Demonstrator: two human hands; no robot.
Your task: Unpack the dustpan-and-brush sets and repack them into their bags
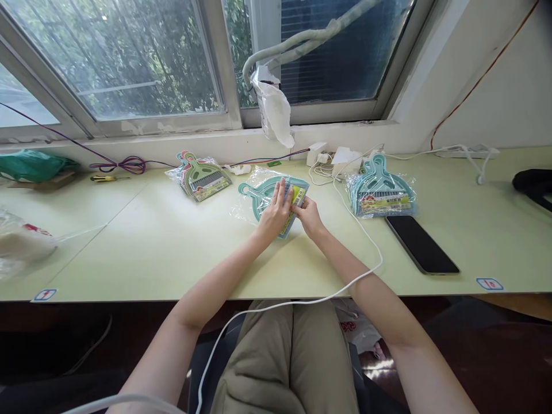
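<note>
A teal mini dustpan-and-brush set (261,193) in clear plastic wrapping lies on the table in front of me, tilted with its handle to the left. Across its face my left hand (275,215) rests flat, fingers stretched out over the yellow label. My right hand (309,215) pinches the right edge of the same set, thumb and fingers closed on it. The bag's loose plastic spreads out to the left. Partly behind my fingers, the brush bristles and label are covered.
At the back left lies a stack of green and pink dustpan sets (202,177); teal sets (382,187) lie to the right. A phone (422,244) is nearby. A white cable (366,236) crosses my right forearm. A yellow-handled screwdriver (103,178) lies left of bundled wires (129,165).
</note>
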